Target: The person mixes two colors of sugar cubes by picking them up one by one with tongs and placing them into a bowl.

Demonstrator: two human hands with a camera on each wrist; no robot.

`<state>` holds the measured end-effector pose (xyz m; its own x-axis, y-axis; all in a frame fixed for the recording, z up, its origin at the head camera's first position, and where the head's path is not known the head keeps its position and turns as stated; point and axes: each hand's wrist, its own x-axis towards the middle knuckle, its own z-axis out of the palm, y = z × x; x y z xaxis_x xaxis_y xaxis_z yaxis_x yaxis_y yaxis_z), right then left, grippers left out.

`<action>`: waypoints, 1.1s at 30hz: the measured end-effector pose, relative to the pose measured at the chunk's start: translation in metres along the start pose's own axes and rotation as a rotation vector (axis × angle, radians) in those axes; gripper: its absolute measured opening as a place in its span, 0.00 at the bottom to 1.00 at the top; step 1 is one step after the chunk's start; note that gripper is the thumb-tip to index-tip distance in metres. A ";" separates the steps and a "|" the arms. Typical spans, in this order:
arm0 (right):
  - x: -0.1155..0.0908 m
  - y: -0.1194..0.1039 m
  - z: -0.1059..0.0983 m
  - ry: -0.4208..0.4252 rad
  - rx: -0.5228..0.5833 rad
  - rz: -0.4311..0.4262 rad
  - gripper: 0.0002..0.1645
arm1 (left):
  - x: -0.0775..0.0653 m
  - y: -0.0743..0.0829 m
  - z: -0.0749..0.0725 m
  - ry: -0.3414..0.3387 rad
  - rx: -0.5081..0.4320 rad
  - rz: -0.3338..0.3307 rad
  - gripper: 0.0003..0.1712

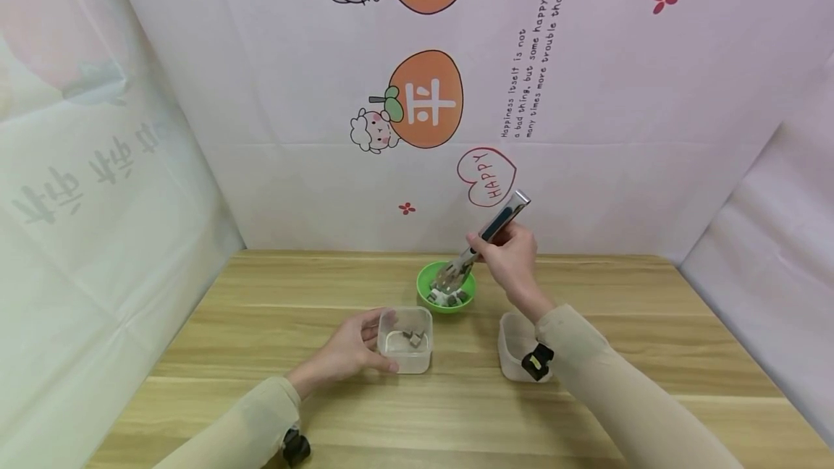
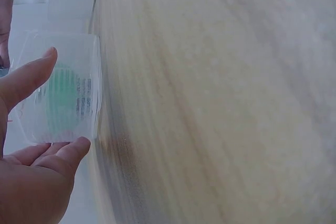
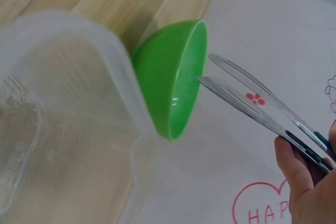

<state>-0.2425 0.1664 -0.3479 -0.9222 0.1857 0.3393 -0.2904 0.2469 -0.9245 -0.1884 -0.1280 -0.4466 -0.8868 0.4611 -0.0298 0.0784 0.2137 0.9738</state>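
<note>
On the left, my left hand (image 1: 350,347) grips a clear plastic container (image 1: 412,365), thumb at its near side and fingers behind it. A few small grey and pale pieces (image 1: 415,339) lie inside. My right hand (image 1: 513,258) holds metal tongs (image 1: 500,221) with dark grip panels, tilted down into a green bowl (image 1: 422,291). Several grey and white chunks (image 1: 449,299) fill part of the bowl. In the right wrist view the tongs (image 3: 239,100) have their arms apart at the mouth of the bowl (image 3: 160,72); whether a piece is between the tips cannot be told.
A second clear container (image 1: 510,344) stands to the right, partly under my right forearm; its inside is partly hidden. The wooden table (image 1: 280,288) meets a printed white sheet (image 1: 313,194) at its back edge. Similar white sheets hang at both sides.
</note>
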 end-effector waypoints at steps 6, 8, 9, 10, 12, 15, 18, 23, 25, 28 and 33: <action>-0.015 -0.017 0.000 -0.028 0.025 -0.050 0.11 | 0.000 -0.001 0.000 -0.005 0.005 0.003 0.61; -0.021 -0.024 0.000 -0.054 0.025 -0.075 0.11 | -0.001 -0.001 0.000 -0.006 0.006 0.006 0.61; -0.025 -0.027 0.001 -0.067 0.021 -0.089 0.10 | -0.001 -0.001 0.000 -0.005 0.003 0.003 0.61; -0.028 -0.030 0.002 -0.077 0.012 -0.103 0.10 | -0.001 -0.001 0.000 -0.006 0.002 0.006 0.61; -0.035 -0.036 0.005 -0.103 0.000 -0.126 0.09 | -0.001 -0.001 0.000 -0.004 0.008 0.006 0.61; -0.046 -0.040 0.012 -0.132 -0.021 -0.150 0.08 | -0.001 0.000 0.000 -0.004 0.015 0.004 0.60; -0.058 -0.040 0.021 -0.158 -0.046 -0.149 0.08 | -0.001 -0.001 -0.001 -0.002 0.025 0.004 0.60; -0.071 -0.033 0.037 -0.187 -0.126 -0.133 0.09 | 0.000 -0.002 -0.003 -0.008 0.022 0.011 0.60; -0.074 -0.028 0.042 -0.192 -0.147 -0.126 0.09 | 0.001 -0.003 -0.003 -0.012 0.018 0.011 0.60; -0.077 -0.022 0.048 -0.191 -0.165 -0.128 0.09 | 0.002 -0.004 -0.003 -0.013 0.027 0.009 0.60; -0.079 -0.013 0.055 -0.192 -0.181 -0.181 0.11 | 0.001 -0.004 -0.003 -0.012 0.041 0.022 0.60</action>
<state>-0.1795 0.0964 -0.3725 -0.8962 -0.0553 0.4402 -0.4197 0.4279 -0.8005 -0.1914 -0.1309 -0.4501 -0.8793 0.4761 -0.0118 0.1162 0.2385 0.9642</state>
